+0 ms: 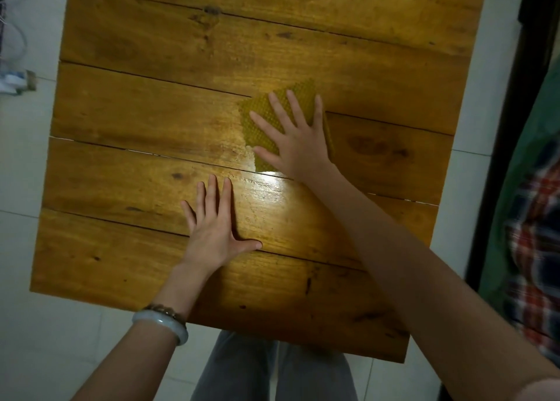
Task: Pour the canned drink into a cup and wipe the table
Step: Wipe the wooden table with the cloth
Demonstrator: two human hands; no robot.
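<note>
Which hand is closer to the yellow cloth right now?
Right. The right hand lies flat on the cloth; the left hand rests on bare table, apart from it.

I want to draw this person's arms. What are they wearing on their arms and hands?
Both arms are bare, with no sleeves showing. The left wrist wears a smooth, pale whitish bangle and, next to it, a brown beaded bracelet. The left hand and right hand show no rings, and the right arm wears nothing.
</note>
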